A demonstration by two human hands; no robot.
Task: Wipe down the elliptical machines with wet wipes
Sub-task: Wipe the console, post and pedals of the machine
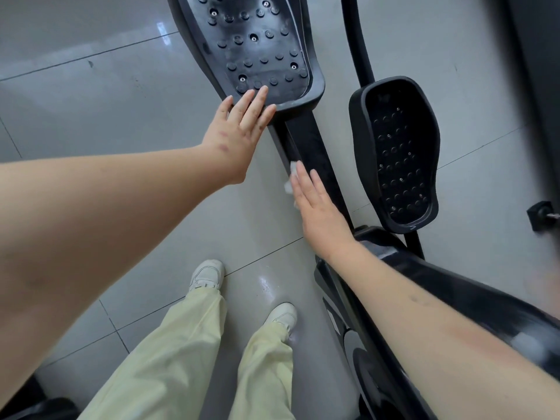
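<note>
The left hand (239, 131) rests on the near rim of the far pedal (257, 47). Nearer, the right hand (318, 204) presses a wipe (290, 178) on the bar (315, 147), left of the second pedal (400, 153). Shoes (207, 272) stand near, on the floor (91, 116).

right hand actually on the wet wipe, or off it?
Touching. Head view: the wet wipe pokes out from under the straight fingers of the right hand, which presses it flat against the black pedal arm; no gap shows.

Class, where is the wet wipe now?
Head view, centre: the wet wipe lies under the right hand, against the black bar below the larger studded pedal.
</note>
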